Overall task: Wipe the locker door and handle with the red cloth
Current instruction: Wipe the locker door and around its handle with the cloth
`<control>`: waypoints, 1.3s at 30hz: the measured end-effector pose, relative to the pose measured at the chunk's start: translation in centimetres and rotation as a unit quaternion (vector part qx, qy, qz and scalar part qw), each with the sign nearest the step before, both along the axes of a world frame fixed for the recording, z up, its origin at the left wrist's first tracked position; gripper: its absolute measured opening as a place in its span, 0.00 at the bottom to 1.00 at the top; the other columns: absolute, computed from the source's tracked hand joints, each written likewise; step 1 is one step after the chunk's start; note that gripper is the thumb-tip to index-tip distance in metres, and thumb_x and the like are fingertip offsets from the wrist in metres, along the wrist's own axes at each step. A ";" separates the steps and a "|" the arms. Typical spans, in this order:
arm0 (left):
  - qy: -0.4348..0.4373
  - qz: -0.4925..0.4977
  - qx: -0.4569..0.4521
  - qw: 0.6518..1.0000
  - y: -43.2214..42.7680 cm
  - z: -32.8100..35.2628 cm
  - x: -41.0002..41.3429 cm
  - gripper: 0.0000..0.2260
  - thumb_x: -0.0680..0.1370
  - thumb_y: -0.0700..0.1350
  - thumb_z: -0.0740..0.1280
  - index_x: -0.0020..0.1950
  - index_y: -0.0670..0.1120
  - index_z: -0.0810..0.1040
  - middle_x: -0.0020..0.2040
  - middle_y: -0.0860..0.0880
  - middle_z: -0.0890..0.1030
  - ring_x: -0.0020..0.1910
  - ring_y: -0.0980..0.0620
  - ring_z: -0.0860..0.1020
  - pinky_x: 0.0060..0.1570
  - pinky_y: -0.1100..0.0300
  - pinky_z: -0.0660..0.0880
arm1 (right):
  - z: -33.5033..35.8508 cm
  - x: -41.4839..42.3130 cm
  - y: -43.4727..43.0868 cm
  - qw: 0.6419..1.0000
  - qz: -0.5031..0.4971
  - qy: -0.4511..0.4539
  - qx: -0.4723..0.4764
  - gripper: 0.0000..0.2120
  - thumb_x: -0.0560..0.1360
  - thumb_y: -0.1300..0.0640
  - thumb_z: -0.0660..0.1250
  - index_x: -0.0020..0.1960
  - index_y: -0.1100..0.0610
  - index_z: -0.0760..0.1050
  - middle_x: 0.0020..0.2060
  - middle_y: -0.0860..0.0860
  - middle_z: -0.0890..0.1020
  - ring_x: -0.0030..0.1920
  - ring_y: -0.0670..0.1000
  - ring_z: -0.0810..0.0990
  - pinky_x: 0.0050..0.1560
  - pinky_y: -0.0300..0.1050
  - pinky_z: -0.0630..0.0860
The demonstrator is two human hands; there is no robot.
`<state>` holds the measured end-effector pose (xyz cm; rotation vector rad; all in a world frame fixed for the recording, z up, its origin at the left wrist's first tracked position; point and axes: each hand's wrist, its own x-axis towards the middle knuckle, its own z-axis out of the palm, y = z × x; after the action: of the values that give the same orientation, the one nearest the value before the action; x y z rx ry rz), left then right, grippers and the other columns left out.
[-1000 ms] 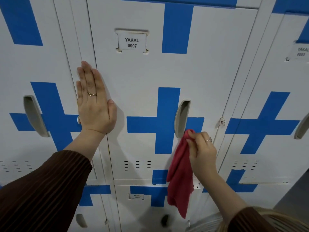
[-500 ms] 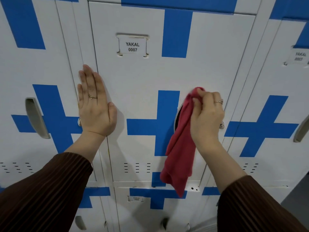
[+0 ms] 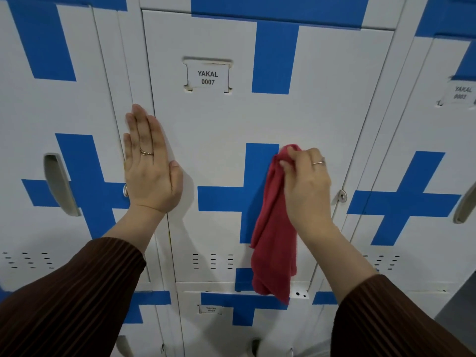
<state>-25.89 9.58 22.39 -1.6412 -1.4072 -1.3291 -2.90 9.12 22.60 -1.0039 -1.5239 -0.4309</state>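
Note:
The white locker door (image 3: 219,124) with blue cross stripes and the label YAKAL 0007 fills the middle of the head view. My right hand (image 3: 306,184) grips the bunched top of the red cloth (image 3: 274,233) against the door where its recessed handle sits; hand and cloth hide the handle. The rest of the cloth hangs down to the door's lower edge. My left hand (image 3: 149,163) lies flat, fingers straight, on the door's left edge and the frame beside it.
Neighbouring lockers stand on both sides, with a grey recessed handle (image 3: 60,185) on the left one and another (image 3: 465,204) at the right edge. A padlock hasp (image 3: 341,195) sticks out right of my right hand. Lower lockers (image 3: 231,331) run below.
My right hand rose with the red cloth from below the handle up over it, then settled slightly lower and left. My left hand stayed flat in place.

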 end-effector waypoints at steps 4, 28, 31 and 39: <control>0.002 0.000 -0.001 1.000 0.0 0.0 -0.1 0.34 0.69 0.41 0.53 0.74 0.32 0.47 0.73 0.30 0.50 0.73 0.36 0.45 0.73 0.55 0.37 | 0.6 0.4 0.0 0.995 -0.013 0.102 0.001 0.05 0.73 0.67 0.63 0.46 0.68 0.75 0.41 0.63 0.76 0.40 0.53 0.72 0.41 0.36 0.64; 0.005 0.001 0.005 1.000 0.1 0.0 -0.1 0.34 0.69 0.40 0.55 0.73 0.32 0.48 0.73 0.29 0.50 0.73 0.35 0.46 0.73 0.54 0.38 | -7.6 3.7 -3.8 0.927 0.147 0.183 -0.292 0.09 0.76 0.62 0.63 0.44 0.48 0.73 0.39 0.47 0.77 0.40 0.46 0.75 0.41 0.43 0.74; 0.007 0.003 0.006 1.000 0.1 0.0 0.0 0.34 0.69 0.39 0.55 0.73 0.32 0.48 0.73 0.29 0.50 0.72 0.35 0.46 0.73 0.55 0.37 | -6.5 3.8 -4.5 0.914 0.173 0.220 -0.295 0.09 0.78 0.59 0.60 0.46 0.45 0.71 0.42 0.50 0.76 0.44 0.47 0.75 0.41 0.41 0.72; 0.008 0.002 0.005 1.000 0.1 0.0 0.0 0.34 0.69 0.39 0.55 0.73 0.31 0.49 0.72 0.28 0.50 0.72 0.34 0.46 0.73 0.54 0.38 | -5.9 3.7 -5.2 0.897 0.173 0.317 -0.254 0.10 0.75 0.62 0.65 0.44 0.46 0.76 0.39 0.47 0.80 0.41 0.45 0.77 0.40 0.35 0.74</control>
<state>-25.89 9.70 22.37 -1.6381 -1.3920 -1.3165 0.83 3.90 16.67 -1.0921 -1.1796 0.5415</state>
